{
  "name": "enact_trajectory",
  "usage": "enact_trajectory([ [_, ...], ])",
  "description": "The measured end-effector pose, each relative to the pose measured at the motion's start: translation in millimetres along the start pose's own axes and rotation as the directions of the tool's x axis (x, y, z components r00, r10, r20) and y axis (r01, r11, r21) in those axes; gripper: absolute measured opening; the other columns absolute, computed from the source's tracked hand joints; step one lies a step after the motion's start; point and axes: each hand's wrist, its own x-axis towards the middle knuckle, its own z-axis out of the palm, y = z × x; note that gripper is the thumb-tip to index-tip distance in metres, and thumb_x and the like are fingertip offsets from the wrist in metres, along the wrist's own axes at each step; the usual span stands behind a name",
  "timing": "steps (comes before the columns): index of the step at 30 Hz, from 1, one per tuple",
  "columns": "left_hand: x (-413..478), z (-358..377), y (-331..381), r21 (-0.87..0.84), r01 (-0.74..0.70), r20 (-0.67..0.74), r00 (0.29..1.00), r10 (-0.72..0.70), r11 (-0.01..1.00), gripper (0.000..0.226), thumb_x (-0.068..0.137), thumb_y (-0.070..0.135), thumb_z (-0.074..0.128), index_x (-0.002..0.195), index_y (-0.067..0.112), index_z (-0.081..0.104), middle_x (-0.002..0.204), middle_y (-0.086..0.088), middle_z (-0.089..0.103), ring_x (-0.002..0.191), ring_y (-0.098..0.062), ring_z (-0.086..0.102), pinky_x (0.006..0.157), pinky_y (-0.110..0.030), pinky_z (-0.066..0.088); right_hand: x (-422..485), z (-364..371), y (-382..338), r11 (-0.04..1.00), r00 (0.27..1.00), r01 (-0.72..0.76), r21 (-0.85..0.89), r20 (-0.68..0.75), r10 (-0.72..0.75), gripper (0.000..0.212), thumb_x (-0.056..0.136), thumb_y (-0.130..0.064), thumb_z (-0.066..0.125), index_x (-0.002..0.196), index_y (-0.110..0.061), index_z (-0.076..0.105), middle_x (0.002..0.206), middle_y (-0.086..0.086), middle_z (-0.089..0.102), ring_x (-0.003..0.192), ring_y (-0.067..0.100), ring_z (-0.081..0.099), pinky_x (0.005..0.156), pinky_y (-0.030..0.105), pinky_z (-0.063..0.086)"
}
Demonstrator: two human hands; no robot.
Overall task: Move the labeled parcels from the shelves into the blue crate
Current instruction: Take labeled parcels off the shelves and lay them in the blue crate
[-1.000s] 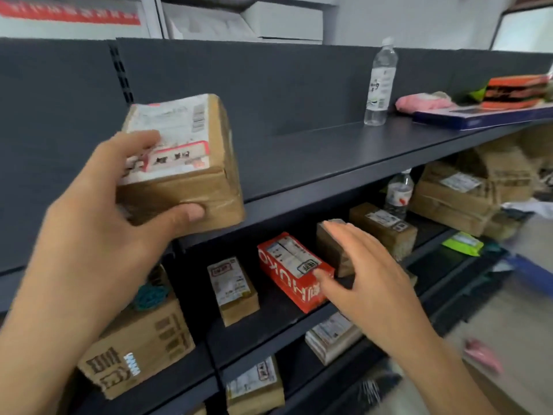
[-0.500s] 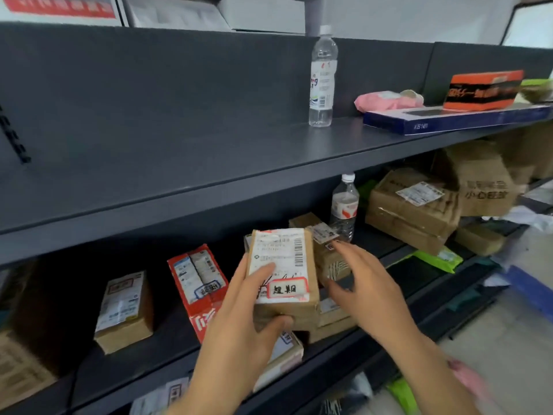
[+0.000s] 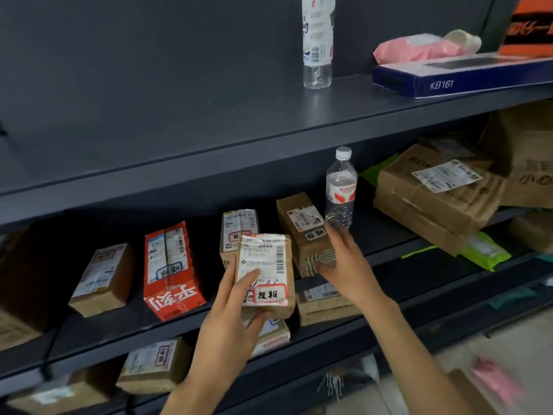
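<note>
Labelled parcel (image 3: 264, 271) gripped in my left hand (image 3: 227, 327), digits curled on its label face and underside, held in front of the middle shelf (image 3: 380, 235). Right hand (image 3: 348, 265) spread wide, holding nothing, just beside a brown parcel (image 3: 302, 229) on that shelf; contact unclear. Water bottle (image 3: 341, 190) stands just behind

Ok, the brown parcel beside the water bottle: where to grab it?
Probably pinch the brown parcel across its narrow width at the near end, coming from the front: it lies lengthwise with that end facing out, and the water bottle crowds its right side.
</note>
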Motion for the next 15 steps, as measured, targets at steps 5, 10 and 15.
enact_trajectory([
  [5, 0, 4, -6, 0.001, 0.038, -0.013, 0.999, -0.038, 0.999, 0.076, 0.077, 0.013, 0.082, 0.137, 0.041, 0.043, 0.155, 0.033, 0.011, 0.115, 0.039, 0.022, 0.077, 0.01, 0.035, 15, 7, 9, 0.995, 0.994, 0.092, 0.049, 0.059, -0.095, 0.084, 0.086, -0.025, 0.071, 0.152, -0.036, 0.02, 0.161, 0.001, 0.02, 0.14, 0.022, 0.037, 0.109, 0.041, 0.039],
  [10, -5, 3, -2, -0.021, 0.013, -0.074, 0.997, -0.014, 1.0, 0.081, 0.077, 0.013, 0.082, 0.132, 0.051, 0.038, 0.158, 0.029, 0.013, 0.123, 0.035, 0.021, 0.081, 0.008, 0.036, 8, 12, 9, 0.989, 0.991, 0.13, 0.076, -0.049, -0.127, 0.076, 0.084, -0.022, 0.074, 0.148, -0.027, 0.035, 0.152, 0.001, 0.039, 0.132, 0.018, 0.047, 0.104, 0.028, 0.039],
  [15, -11, -15, 0, -0.105, 0.016, -0.164, 0.986, -0.033, 0.994, 0.082, 0.076, 0.01, 0.082, 0.125, 0.061, 0.041, 0.153, 0.037, 0.016, 0.126, 0.032, 0.022, 0.085, 0.007, 0.034, -25, -10, -18, 0.976, 0.966, 0.182, 0.116, -0.205, -0.155, 0.076, 0.083, -0.022, 0.074, 0.147, -0.032, 0.034, 0.149, -0.003, 0.041, 0.127, 0.009, 0.048, 0.102, 0.028, 0.045],
])
